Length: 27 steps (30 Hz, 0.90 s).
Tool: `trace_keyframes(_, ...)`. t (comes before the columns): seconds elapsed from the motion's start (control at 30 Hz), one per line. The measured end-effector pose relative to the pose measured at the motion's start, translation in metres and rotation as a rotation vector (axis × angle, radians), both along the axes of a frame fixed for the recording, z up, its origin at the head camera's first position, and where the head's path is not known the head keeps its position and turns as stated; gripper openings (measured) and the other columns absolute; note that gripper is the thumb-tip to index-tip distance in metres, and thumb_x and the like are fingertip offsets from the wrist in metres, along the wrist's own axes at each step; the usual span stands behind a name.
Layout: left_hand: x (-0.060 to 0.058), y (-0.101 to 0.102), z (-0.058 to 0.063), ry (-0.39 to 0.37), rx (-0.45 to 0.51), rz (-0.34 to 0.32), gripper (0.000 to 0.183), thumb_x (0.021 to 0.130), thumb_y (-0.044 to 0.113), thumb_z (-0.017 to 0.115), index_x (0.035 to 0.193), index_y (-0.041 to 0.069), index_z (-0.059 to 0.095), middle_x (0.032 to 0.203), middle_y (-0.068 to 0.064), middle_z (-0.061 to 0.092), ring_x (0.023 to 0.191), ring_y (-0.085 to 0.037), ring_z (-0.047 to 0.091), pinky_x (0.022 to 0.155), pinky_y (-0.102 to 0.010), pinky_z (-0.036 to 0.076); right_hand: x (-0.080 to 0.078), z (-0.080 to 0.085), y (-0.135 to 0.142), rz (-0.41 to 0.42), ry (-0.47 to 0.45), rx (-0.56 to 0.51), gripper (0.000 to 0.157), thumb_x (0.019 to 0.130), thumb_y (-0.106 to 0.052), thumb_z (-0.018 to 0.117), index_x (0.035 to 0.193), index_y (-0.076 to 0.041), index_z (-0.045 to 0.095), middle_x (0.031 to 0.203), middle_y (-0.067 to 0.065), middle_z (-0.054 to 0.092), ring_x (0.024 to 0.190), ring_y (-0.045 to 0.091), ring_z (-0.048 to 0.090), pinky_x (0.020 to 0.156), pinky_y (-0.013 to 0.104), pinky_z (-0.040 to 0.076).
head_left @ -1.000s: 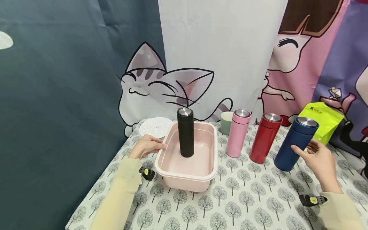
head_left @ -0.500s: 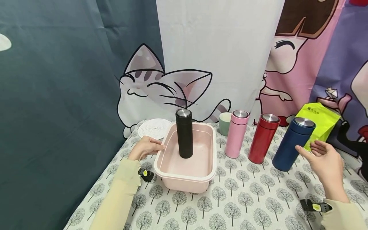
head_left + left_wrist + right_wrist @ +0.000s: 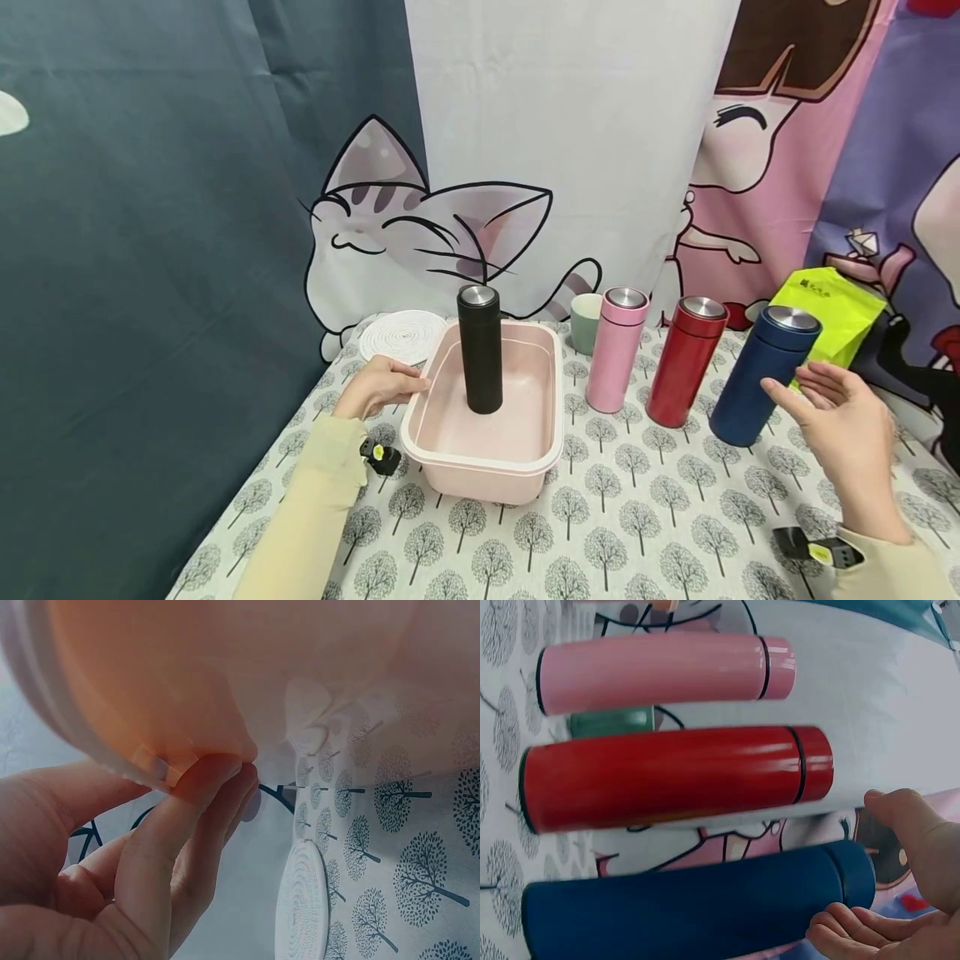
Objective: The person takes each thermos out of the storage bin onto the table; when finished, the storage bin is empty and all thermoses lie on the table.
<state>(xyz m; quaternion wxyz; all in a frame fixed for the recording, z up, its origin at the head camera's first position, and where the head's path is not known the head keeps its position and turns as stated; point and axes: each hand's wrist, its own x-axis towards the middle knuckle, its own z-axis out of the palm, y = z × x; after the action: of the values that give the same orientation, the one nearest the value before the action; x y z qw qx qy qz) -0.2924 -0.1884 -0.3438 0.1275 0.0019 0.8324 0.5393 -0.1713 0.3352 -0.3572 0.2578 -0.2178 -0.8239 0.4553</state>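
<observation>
A pink plastic basin (image 3: 480,461) stands on the tablecloth, and a black thermos (image 3: 482,358) is upright inside it. My left hand (image 3: 384,387) pinches the basin's left rim between thumb and fingers; the left wrist view shows the fingertips (image 3: 221,771) against the outer wall. To the right, pink (image 3: 617,358), red (image 3: 684,371) and blue (image 3: 756,396) thermoses stand in a row, each with a steel-topped lid. My right hand (image 3: 847,425) is beside the blue thermos, thumb and fingers spread apart, holding nothing. In the right wrist view its fingertips overlap the blue thermos near the lid.
A white round woven mat (image 3: 403,335) lies behind the basin at left. Behind the pink thermos is a green cup (image 3: 585,323). A lime-green bag (image 3: 832,312) stands behind the blue thermos. A printed curtain (image 3: 585,150) hangs along the table's back edge.
My right hand has come off the blue thermos and drawn back to the right, then moved slightly toward it again. The left hand stays on the basin rim.
</observation>
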Motion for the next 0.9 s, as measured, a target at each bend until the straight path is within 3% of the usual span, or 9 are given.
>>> trace_keyframes(0.13, 0.000, -0.001, 0.000, 0.004, -0.013, 0.007, 0.044, 0.089, 0.010, 0.070, 0.126, -0.012, 0.059, 0.125, -0.029, 0.061, 0.106, -0.034, 0.068, 0.093, -0.039, 0.059, -0.001, 0.003, -0.008, 0.097, 0.099, -0.036, 0.073, 0.081, -0.030, 0.081, 0.141, -0.006, 0.047, 0.097, -0.031, 0.052, 0.089, -0.021, 0.050, 0.074, -0.008, 0.042)
trace_keyframes(0.37, 0.001, 0.000, 0.000, 0.013, -0.014, 0.015, 0.043, 0.088, 0.009, 0.072, 0.124, -0.011, 0.060, 0.123, -0.028, 0.062, 0.102, -0.034, 0.070, 0.090, -0.038, 0.060, -0.010, 0.002, -0.024, 0.184, 0.113, -0.034, 0.071, 0.081, -0.028, 0.081, 0.138, -0.002, 0.049, 0.097, -0.030, 0.054, 0.088, -0.020, 0.054, 0.073, -0.006, 0.044)
trace_keyframes(0.53, 0.001, 0.001, 0.000, 0.014, -0.028, 0.019, 0.041, 0.088, 0.010, 0.072, 0.122, -0.011, 0.062, 0.122, -0.027, 0.064, 0.099, -0.031, 0.071, 0.089, -0.037, 0.061, -0.015, 0.000, -0.037, 0.253, 0.140, -0.035, 0.060, 0.083, -0.024, 0.080, 0.130, 0.000, 0.052, 0.094, -0.032, 0.056, 0.086, -0.019, 0.057, 0.075, -0.004, 0.047)
trace_keyframes(0.9, 0.000, 0.001, -0.002, 0.025, -0.030, 0.022, 0.040, 0.088, 0.009, 0.071, 0.121, -0.012, 0.063, 0.120, -0.028, 0.065, 0.098, -0.030, 0.071, 0.090, -0.037, 0.060, -0.024, -0.001, -0.068, 0.361, 0.157, 0.008, 0.061, 0.084, -0.027, 0.079, 0.129, 0.007, 0.054, 0.095, -0.024, 0.063, 0.085, -0.016, 0.061, 0.076, 0.002, 0.052)
